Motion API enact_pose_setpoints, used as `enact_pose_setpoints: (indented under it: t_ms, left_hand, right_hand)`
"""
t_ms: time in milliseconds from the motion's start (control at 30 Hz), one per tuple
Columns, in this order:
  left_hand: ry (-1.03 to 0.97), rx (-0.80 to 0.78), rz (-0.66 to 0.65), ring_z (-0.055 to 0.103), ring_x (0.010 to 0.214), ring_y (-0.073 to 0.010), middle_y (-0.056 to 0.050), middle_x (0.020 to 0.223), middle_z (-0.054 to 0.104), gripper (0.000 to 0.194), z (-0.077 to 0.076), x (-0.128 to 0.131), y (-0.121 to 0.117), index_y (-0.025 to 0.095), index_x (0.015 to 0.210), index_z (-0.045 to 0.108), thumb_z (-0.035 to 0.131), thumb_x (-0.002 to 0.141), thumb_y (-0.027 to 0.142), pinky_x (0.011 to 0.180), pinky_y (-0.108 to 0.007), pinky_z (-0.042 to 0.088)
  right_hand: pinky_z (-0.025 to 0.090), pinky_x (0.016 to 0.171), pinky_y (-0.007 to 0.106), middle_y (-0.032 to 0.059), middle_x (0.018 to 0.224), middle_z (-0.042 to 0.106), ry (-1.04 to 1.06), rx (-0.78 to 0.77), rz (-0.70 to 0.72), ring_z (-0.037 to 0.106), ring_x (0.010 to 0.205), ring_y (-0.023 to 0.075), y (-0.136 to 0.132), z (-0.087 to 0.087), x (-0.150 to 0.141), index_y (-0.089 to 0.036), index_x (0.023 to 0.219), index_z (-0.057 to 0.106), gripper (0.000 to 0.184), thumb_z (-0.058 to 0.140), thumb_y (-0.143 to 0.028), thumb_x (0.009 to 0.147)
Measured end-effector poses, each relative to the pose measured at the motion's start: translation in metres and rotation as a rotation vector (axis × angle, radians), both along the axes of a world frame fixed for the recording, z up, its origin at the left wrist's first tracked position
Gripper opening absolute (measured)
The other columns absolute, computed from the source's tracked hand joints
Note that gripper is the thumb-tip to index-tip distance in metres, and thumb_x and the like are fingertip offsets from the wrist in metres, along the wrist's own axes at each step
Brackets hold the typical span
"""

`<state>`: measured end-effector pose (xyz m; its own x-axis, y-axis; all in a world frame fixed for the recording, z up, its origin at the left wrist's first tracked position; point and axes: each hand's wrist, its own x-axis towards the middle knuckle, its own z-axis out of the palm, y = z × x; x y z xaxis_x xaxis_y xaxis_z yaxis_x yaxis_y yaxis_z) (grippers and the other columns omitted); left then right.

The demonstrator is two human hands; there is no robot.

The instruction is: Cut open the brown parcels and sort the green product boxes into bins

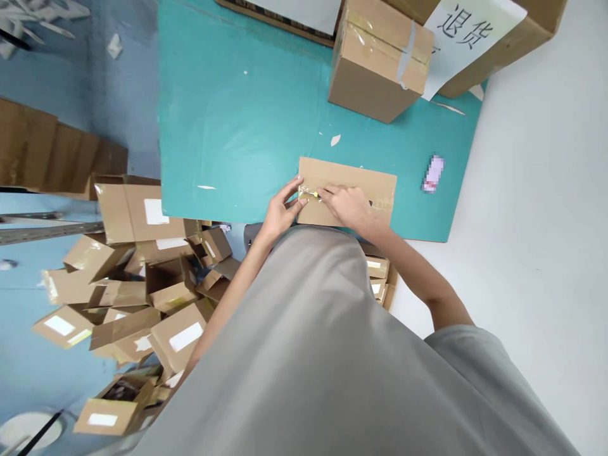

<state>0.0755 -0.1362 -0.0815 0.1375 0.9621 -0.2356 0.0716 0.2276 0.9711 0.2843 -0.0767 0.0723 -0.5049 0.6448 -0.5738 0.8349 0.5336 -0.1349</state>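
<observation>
A cardboard box point(351, 171) lies on the green table point(228, 126) at its near edge, right in front of my body. My left hand point(281, 212) grips the box's left end, its thumb on the top and its fingers at the edge. In my right hand point(349, 206) is a box cutter point(315, 194), mostly covered by the fingers; a yellow part and a thin tip show. The tip points left and rests at the clear tape near the box's left end. A dark spot by the right wrist may be the cutter's other end; I cannot tell.
A taped carton point(380, 57) stands at the table's back right, beside a larger carton with a paper sign point(468, 31). A blurred pinkish object point(432, 173) lies at right. Paper scraps point(335, 140) dot the table. Many opened cartons point(166, 285) are heaped on the floor at left.
</observation>
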Motion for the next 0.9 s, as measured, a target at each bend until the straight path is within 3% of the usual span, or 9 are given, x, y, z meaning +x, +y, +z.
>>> enact_pose_setpoints:
  t_ms: [233,500,600,700,800,900]
  left_hand:
    - [-0.064,0.003,0.013,0.053,0.166,-0.0410,-0.018,0.185,0.046,0.094,-0.011,-0.003,-0.001,0.028,0.168,0.061,0.080,0.094,0.082,0.131,-0.058,0.053]
    - [-0.037,0.017,0.032,0.053,0.166,-0.0426,-0.020,0.184,0.046,0.094,-0.014,-0.003,-0.004,0.026,0.169,0.061,0.079,0.095,0.082,0.130,-0.058,0.054]
    - [-0.022,0.025,0.040,0.054,0.165,-0.0423,-0.020,0.183,0.048,0.094,-0.016,-0.004,-0.005,0.025,0.168,0.061,0.078,0.096,0.083,0.129,-0.059,0.055]
    - [-0.014,0.032,0.052,0.056,0.163,-0.0423,-0.020,0.182,0.049,0.094,-0.019,-0.004,-0.005,0.026,0.167,0.063,0.078,0.094,0.084,0.128,-0.059,0.056]
    - [-0.011,0.039,0.056,0.058,0.162,-0.0427,-0.020,0.181,0.050,0.094,-0.021,-0.001,-0.003,0.026,0.166,0.064,0.080,0.093,0.084,0.125,-0.059,0.059]
    - [-0.008,0.053,0.049,0.060,0.160,-0.0426,-0.021,0.180,0.052,0.091,-0.020,0.002,-0.002,0.025,0.164,0.066,0.080,0.095,0.082,0.124,-0.059,0.060]
  right_hand:
    - [0.058,0.097,0.039,0.0220,0.151,0.073,-0.040,0.040,0.120,0.075,0.130,0.0311,0.004,0.006,-0.008,-0.016,0.160,0.061,0.049,0.035,-0.011,0.118]
    - [0.060,0.093,0.040,0.0243,0.140,0.078,-0.108,0.060,0.117,0.079,0.121,0.0317,0.002,0.015,-0.003,-0.009,0.145,0.070,0.046,0.037,-0.004,0.113]
    - [0.059,0.091,0.039,0.0225,0.137,0.080,-0.213,0.054,0.044,0.080,0.120,0.0313,-0.002,0.020,0.028,-0.011,0.139,0.075,0.047,0.038,-0.004,0.113]
    - [0.054,0.085,0.037,0.0255,0.134,0.080,-0.366,0.037,-0.073,0.080,0.118,0.0328,-0.009,0.026,0.078,-0.010,0.131,0.080,0.044,0.040,-0.004,0.113]
    - [0.045,0.080,0.035,0.0262,0.133,0.079,-0.435,0.058,-0.151,0.078,0.118,0.0324,-0.019,0.032,0.124,-0.010,0.139,0.076,0.043,0.042,-0.005,0.114]
    - [0.040,0.078,0.035,0.0242,0.133,0.079,-0.441,0.071,-0.174,0.075,0.118,0.0315,-0.029,0.034,0.151,-0.013,0.149,0.071,0.046,0.042,-0.005,0.114]
